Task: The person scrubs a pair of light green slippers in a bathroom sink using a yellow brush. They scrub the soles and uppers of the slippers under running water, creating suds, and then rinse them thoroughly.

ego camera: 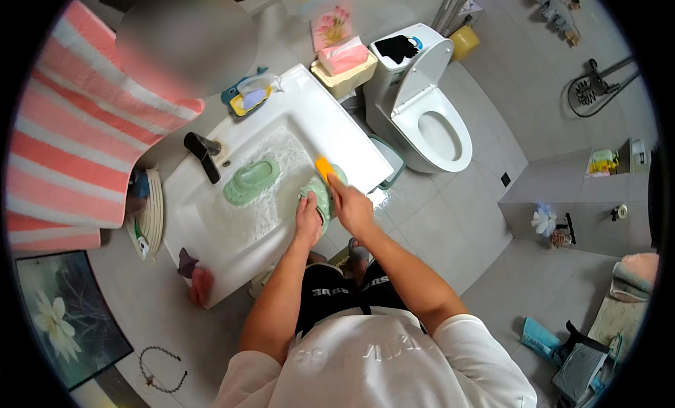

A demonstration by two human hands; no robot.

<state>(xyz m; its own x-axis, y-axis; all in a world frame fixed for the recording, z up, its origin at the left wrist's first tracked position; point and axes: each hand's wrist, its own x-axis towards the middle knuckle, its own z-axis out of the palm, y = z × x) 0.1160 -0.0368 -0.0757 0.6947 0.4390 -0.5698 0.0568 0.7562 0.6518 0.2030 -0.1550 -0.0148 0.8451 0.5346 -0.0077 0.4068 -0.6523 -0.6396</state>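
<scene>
A light green clog is gripped in my left hand above the front right edge of the white washbasin. My right hand is closed around an orange brush, held against the clog's far side; its bristles are hidden. A second green clog lies in the basin's foamy water, left of my hands. Behind it stands a black faucet.
A yellow soap dish sits on the basin's back rim, and red and purple cloths hang over its left front corner. To the right are a tissue pack, a bin and a toilet with its lid raised.
</scene>
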